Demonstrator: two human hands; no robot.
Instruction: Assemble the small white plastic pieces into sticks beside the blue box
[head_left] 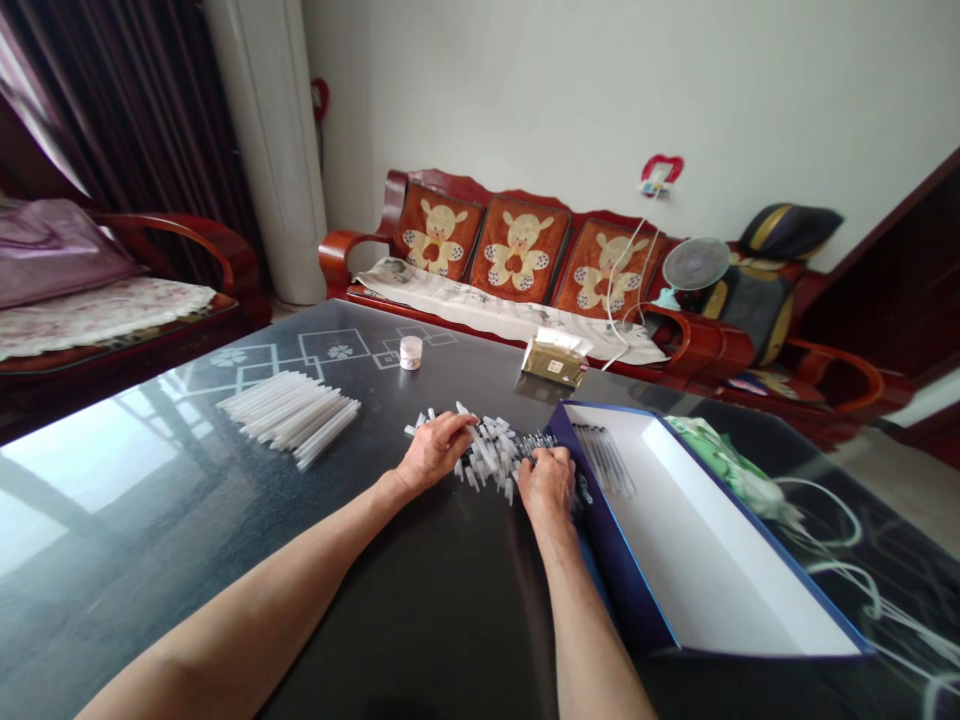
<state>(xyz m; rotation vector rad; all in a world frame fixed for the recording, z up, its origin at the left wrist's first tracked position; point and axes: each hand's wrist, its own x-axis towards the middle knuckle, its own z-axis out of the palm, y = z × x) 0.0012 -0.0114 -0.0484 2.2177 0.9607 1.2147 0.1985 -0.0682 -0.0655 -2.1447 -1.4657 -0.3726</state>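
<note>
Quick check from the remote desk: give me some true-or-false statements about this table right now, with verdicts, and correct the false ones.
1. The left hand grips the small round jar. False: it lies on the pile of small white plastic pieces; the jar stands apart, farther up the table.
2. A bundle of long white tubes lies to the left of the hands. True.
3. The right hand is at the pile, beside the blue-edged white box. True.
4. The box is heaped with white pieces. False: it holds only a few thin dark rods.
</note>
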